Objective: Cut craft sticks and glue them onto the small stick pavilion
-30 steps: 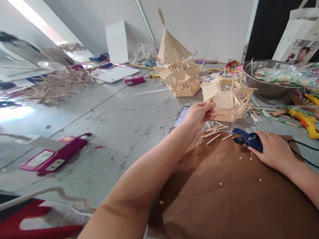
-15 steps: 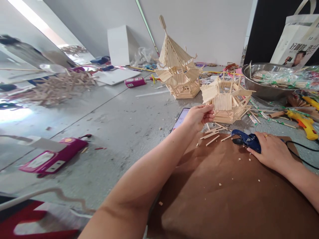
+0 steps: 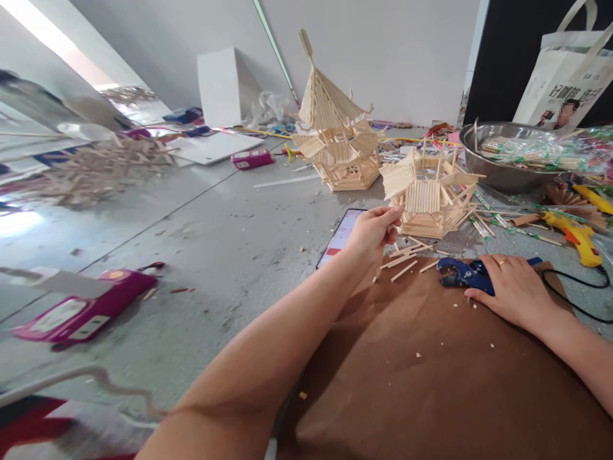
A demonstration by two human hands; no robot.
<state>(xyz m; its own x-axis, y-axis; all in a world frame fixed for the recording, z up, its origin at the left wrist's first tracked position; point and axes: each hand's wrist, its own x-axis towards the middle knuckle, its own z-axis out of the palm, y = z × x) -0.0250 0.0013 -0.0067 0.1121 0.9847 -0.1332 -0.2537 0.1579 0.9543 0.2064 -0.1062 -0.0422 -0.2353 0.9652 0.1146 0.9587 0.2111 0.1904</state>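
My left hand (image 3: 376,229) is closed in a pinch beside the lower left side of a small, roofless pavilion model (image 3: 423,197) built of pale wooden sticks. Whatever the fingertips hold is too small to make out. On the brown sheet (image 3: 373,377), my right hand (image 3: 514,287) is closed over the handles of a blue hand cutter (image 3: 472,275), whose jaws are apart and point left. Several loose sticks (image 3: 405,262) lie between the cutter and the model. Under my left wrist, a phone (image 3: 341,233) with a lit screen is partly covered.
Behind stands a taller stick pavilion (image 3: 330,121) with a pointed roof. To the right are a metal bowl (image 3: 507,179) of wrapped sticks and a yellow glue gun (image 3: 575,236) with a black cord. Purple power strips (image 3: 90,306) and a stick pile (image 3: 100,169) lie left.
The view has turned slightly right, so everything sits a little further left. My right hand and the cutter have come slightly nearer. My left hand keeps its pinch beside the small model.
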